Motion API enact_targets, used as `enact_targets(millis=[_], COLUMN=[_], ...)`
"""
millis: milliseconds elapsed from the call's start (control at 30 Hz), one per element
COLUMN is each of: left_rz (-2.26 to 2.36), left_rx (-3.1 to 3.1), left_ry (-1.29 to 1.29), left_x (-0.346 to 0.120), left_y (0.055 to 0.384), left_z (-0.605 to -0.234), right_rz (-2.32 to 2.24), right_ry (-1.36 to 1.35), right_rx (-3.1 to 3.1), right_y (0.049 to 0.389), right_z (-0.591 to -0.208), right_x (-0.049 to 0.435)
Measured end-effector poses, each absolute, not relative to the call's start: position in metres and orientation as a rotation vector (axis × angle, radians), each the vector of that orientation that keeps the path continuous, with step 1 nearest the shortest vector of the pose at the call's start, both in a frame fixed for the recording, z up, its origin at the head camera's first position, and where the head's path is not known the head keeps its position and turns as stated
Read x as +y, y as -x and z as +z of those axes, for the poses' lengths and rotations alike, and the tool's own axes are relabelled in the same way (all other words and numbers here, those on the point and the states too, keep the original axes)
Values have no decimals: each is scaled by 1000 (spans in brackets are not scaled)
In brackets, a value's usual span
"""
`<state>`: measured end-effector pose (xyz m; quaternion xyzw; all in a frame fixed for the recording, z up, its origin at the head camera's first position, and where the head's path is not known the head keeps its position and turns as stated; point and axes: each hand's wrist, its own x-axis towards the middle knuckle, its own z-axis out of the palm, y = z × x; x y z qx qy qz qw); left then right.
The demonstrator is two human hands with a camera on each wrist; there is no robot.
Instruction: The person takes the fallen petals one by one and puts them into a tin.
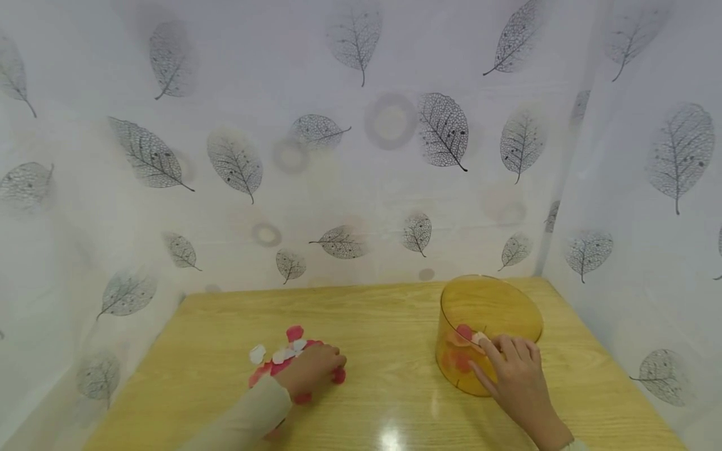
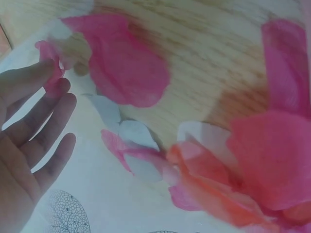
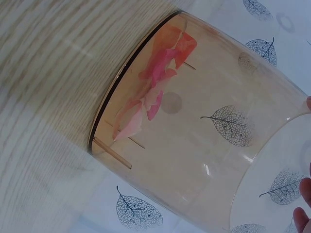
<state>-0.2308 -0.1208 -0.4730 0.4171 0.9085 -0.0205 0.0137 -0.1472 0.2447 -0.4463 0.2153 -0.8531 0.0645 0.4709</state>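
My left hand (image 1: 316, 369) reaches over a loose scatter of petals (image 1: 282, 355) on the table. In the left wrist view its thumb and forefinger pinch a small pink petal (image 2: 50, 60); the other fingers are extended. An amber see-through bin (image 1: 451, 369) stands upright at the right, with red and pink petals (image 3: 158, 77) lying on its bottom. Over the bin's near rim is my right hand (image 1: 519, 373), thumb and forefinger spread apart. A pale petal (image 1: 479, 338) shows by the forefinger's tip. Only fingertips of this hand appear in the right wrist view.
The wooden table (image 1: 389, 332) is enclosed at the back and sides by pale sheeting (image 1: 372, 181) printed with leaves. Around my left hand lie single petals, such as a white petal (image 1: 257, 354) and a red petal (image 1: 294, 333).
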Motion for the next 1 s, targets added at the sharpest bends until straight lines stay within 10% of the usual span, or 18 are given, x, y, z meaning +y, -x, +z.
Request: enact_targets(millis=[1000], left_rz=[148], left_rx=[3078], left_ry=[-1741], left_x=[29], left_y=[257], left_z=[-342], right_rz=[167], right_ry=[-517], right_rx=[-2105], right_y=[146], right_z=[-447], right_x=[246])
